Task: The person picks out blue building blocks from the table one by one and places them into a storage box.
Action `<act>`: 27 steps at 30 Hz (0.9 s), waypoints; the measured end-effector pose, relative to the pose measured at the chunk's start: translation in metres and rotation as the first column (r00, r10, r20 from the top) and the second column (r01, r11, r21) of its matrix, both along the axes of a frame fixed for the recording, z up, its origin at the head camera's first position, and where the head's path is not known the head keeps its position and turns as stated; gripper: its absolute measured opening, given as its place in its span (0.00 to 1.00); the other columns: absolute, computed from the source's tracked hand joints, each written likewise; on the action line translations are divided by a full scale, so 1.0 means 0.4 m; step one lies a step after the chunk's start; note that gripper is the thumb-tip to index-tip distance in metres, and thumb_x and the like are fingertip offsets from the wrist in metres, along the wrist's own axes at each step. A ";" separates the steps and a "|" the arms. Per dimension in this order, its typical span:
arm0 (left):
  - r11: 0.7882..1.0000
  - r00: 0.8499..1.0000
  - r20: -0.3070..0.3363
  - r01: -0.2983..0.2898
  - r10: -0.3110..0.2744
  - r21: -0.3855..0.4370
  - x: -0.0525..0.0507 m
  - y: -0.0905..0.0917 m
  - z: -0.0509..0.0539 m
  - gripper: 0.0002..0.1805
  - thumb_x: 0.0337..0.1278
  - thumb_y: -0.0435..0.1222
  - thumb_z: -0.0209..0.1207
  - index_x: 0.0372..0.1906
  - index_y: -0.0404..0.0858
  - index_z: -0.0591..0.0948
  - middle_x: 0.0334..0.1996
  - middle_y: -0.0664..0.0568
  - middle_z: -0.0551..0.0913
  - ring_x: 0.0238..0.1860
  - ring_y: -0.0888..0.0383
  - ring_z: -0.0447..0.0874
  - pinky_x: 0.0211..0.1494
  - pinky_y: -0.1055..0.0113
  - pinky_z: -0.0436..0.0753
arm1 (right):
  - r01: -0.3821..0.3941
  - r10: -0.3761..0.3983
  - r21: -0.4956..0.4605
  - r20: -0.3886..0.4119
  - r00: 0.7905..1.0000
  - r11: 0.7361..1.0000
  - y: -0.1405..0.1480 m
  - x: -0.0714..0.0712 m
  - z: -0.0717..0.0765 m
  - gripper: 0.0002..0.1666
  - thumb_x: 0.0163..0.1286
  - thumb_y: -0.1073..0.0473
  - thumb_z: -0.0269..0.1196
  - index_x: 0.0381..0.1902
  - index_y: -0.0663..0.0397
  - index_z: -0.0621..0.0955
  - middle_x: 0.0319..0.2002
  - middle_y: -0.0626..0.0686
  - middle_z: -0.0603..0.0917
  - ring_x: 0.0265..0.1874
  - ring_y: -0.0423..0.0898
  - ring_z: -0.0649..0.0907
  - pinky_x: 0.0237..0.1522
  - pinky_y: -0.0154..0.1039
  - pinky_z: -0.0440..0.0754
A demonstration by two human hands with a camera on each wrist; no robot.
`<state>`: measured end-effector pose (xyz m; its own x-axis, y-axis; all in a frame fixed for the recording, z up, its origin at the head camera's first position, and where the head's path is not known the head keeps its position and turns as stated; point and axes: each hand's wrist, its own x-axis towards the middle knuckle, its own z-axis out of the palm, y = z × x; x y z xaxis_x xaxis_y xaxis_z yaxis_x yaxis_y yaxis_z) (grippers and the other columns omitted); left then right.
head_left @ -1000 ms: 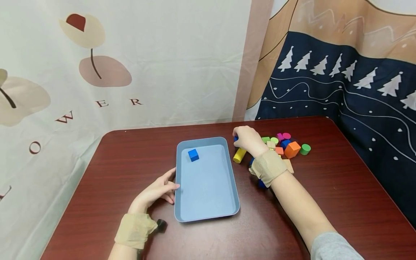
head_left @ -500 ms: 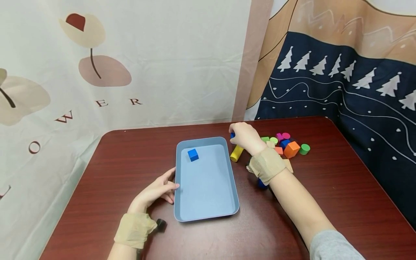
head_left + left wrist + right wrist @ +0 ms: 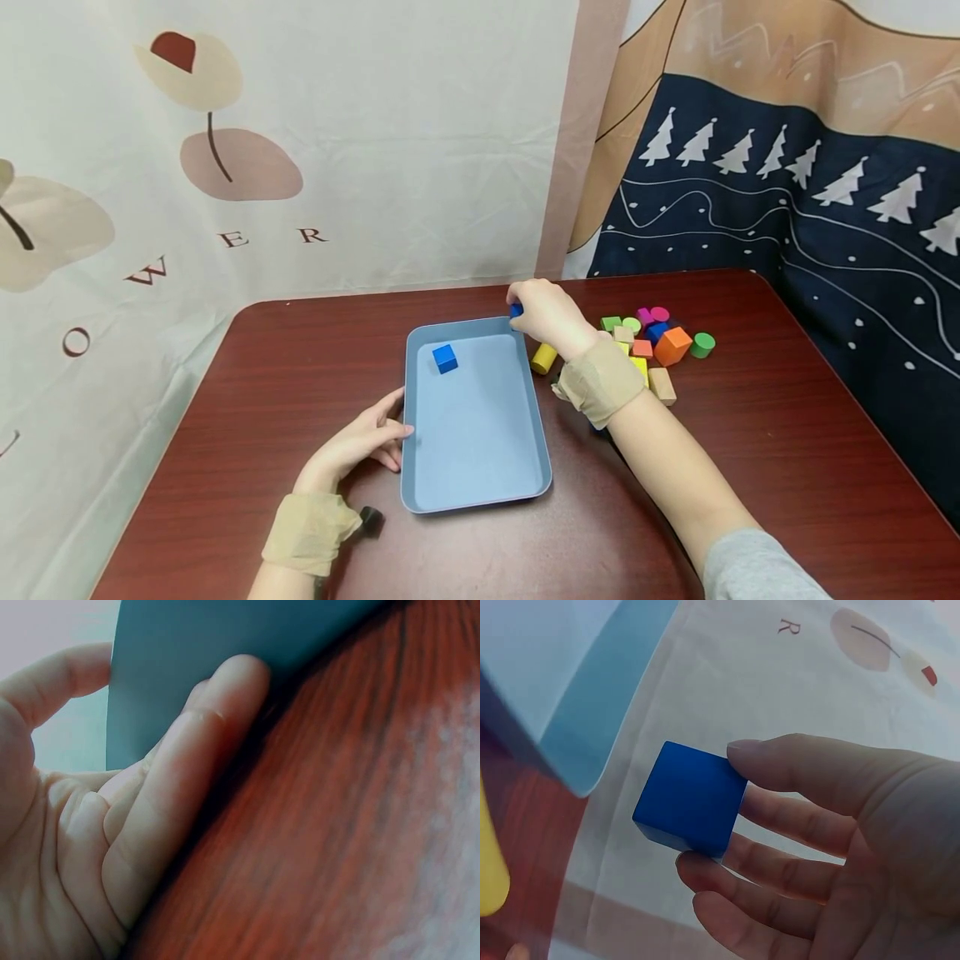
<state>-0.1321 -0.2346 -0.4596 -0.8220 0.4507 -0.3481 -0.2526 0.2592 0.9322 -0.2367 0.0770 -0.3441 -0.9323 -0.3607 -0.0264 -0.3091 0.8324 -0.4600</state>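
Right grip (image 3: 551, 315) in a pinch, left grip (image 3: 362, 439) loose

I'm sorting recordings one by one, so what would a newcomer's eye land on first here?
Probably the light-blue tray mid-table, with a lone blue cube near its far end. Next, the right hand, holding a second blue cube by the tray's far right corner. Then the colourful blocks bunched to the tray's right.

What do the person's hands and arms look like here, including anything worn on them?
The left hand and right hand are bare, with no gloves or rings visible. Each wrist has beige wrapping around it; a small black piece sticks out beside the left one. A grey sleeve shows on the right arm; none shows on the left.
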 end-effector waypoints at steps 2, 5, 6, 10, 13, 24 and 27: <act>1.000 1.000 0.001 0.001 -0.001 0.003 0.000 0.000 0.000 0.46 0.63 0.38 0.60 0.76 0.38 0.43 0.27 0.39 0.81 0.19 0.54 0.80 0.28 0.59 0.85 | -0.002 0.002 -0.001 0.004 1.000 1.000 -0.012 0.003 0.003 0.17 0.62 0.62 0.67 0.49 0.59 0.80 0.46 0.57 0.81 0.39 0.51 0.79 0.46 0.44 0.82; 1.000 1.000 0.002 0.007 -0.007 0.010 -0.001 0.000 0.000 0.46 0.64 0.37 0.59 0.76 0.38 0.42 0.27 0.39 0.81 0.19 0.54 0.81 0.28 0.60 0.85 | -0.009 0.009 -0.002 0.008 1.000 1.000 -0.032 0.007 0.004 0.17 0.62 0.61 0.67 0.50 0.58 0.80 0.46 0.56 0.81 0.39 0.50 0.79 0.46 0.44 0.82; 1.000 1.000 0.006 0.005 -0.005 0.010 -0.001 0.000 0.000 0.46 0.64 0.37 0.59 0.76 0.38 0.43 0.27 0.39 0.81 0.19 0.54 0.81 0.28 0.60 0.85 | -0.012 0.012 -0.004 0.006 1.000 1.000 -0.039 0.009 0.005 0.17 0.62 0.61 0.68 0.49 0.57 0.80 0.47 0.56 0.81 0.40 0.50 0.79 0.46 0.44 0.82; 1.000 1.000 0.001 0.005 -0.005 0.016 -0.003 -0.001 0.001 0.45 0.64 0.37 0.59 0.76 0.39 0.43 0.27 0.38 0.81 0.19 0.53 0.81 0.28 0.59 0.85 | -0.028 0.028 -0.005 -0.007 1.000 1.000 -0.062 0.014 0.006 0.17 0.62 0.61 0.68 0.49 0.57 0.81 0.45 0.56 0.81 0.40 0.49 0.79 0.46 0.42 0.82; 1.000 1.000 0.002 0.007 -0.007 0.020 -0.004 -0.001 0.000 0.45 0.65 0.37 0.58 0.76 0.39 0.43 0.28 0.38 0.81 0.19 0.53 0.81 0.28 0.59 0.85 | -0.035 0.035 -0.003 -0.015 0.999 0.999 -0.077 0.016 0.004 0.17 0.61 0.61 0.69 0.48 0.57 0.81 0.43 0.54 0.82 0.39 0.49 0.79 0.45 0.42 0.82; 0.999 1.000 0.000 0.017 -0.017 0.031 -0.004 0.000 0.000 0.44 0.65 0.36 0.57 0.76 0.39 0.43 0.28 0.39 0.81 0.19 0.54 0.81 0.27 0.61 0.85 | -0.057 0.057 -0.009 -0.011 0.998 0.998 -0.120 0.021 -0.027 0.16 0.60 0.61 0.69 0.47 0.59 0.82 0.42 0.55 0.83 0.37 0.47 0.78 0.42 0.40 0.81; 0.999 1.000 -0.004 0.021 -0.020 0.033 -0.004 0.001 0.002 0.44 0.65 0.35 0.57 0.76 0.38 0.43 0.28 0.40 0.81 0.19 0.55 0.81 0.27 0.61 0.85 | -0.051 0.051 -0.017 0.010 0.999 0.999 -0.129 0.020 -0.041 0.17 0.61 0.61 0.69 0.47 0.59 0.82 0.42 0.55 0.83 0.35 0.47 0.78 0.41 0.39 0.82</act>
